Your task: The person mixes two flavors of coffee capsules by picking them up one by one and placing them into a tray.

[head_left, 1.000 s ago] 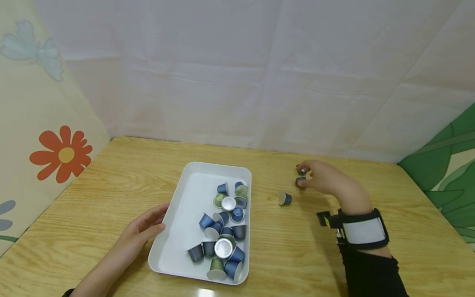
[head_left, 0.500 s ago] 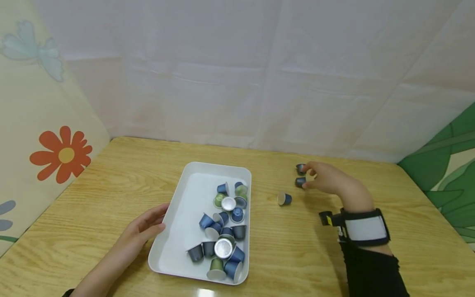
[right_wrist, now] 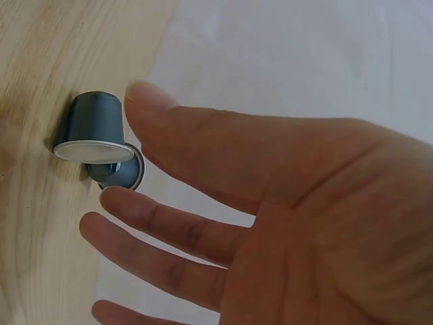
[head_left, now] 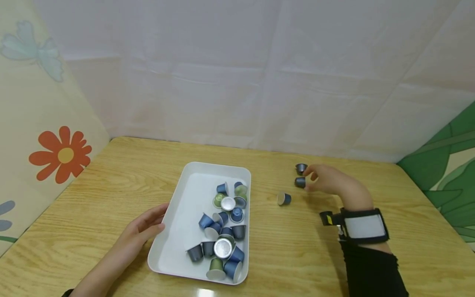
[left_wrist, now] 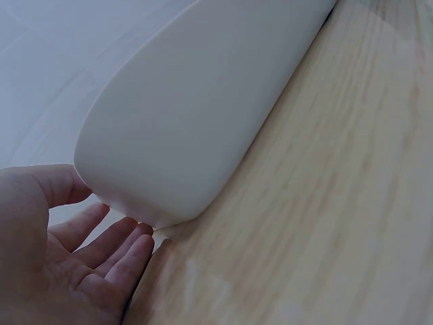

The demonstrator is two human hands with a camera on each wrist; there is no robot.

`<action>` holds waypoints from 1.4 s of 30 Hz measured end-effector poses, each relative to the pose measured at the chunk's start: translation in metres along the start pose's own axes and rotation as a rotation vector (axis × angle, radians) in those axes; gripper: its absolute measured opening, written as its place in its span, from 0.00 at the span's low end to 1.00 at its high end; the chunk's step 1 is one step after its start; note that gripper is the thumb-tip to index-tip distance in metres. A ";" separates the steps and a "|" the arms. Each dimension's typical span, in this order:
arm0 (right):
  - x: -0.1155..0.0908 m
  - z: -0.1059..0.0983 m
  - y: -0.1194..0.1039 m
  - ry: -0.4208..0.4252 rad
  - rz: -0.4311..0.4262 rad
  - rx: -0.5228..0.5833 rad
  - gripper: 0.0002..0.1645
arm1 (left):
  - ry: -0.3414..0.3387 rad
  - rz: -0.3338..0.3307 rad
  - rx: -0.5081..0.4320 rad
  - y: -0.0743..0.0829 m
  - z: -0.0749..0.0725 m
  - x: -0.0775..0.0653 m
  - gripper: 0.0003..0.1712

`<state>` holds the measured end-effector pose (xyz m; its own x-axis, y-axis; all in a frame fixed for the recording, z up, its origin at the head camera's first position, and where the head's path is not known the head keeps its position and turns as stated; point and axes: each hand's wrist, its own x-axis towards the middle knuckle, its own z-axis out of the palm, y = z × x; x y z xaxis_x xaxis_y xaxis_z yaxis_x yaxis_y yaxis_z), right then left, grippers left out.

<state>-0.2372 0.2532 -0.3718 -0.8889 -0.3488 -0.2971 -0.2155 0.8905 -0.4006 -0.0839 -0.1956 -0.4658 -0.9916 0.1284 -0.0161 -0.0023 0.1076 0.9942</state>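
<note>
My left hand (head_left: 142, 227) is at the left side of a white tray (head_left: 168, 247). In the left wrist view its thumb is at the tray's rim and its loosely bent fingers (left_wrist: 125, 254) rest against the outer wall. Coffee capsules fill the tray's right half, among them a green capsule (head_left: 216, 268) and a dark grey one (head_left: 194, 252). My right hand (head_left: 328, 180) holds nothing. Its thumb and fingertips are close beside a dark capsule (right_wrist: 95, 125) lying on its side. Another dark capsule (right_wrist: 125, 169) sits just behind that one, partly hidden by it.
A blue capsule with a pale lid (head_left: 284, 199) lies on the wooden table (head_left: 282, 251) between the tray and my right hand. A white cloth (head_left: 222, 82) hangs behind the table's back edge. Patterned panels stand at both sides, one with a red flower (head_left: 64, 155).
My right hand has drawn back slightly to the right from the two dark capsules, which now show more fully. My left hand and the tray have stayed in place.
</note>
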 end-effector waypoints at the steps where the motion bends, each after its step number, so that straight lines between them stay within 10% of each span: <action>1: 0.000 0.000 0.000 -0.002 0.000 0.004 0.31 | 0.001 0.001 0.001 0.000 0.000 0.000 0.29; 42: 0.020 0.023 0.000 0.006 -0.041 -0.050 0.21 | 0.002 0.024 -0.005 -0.001 0.000 -0.001 0.28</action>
<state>-0.2455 0.2394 -0.3977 -0.8813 -0.3836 -0.2762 -0.2714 0.8890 -0.3688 -0.0824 -0.1959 -0.4665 -0.9917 0.1286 0.0083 0.0213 0.0994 0.9948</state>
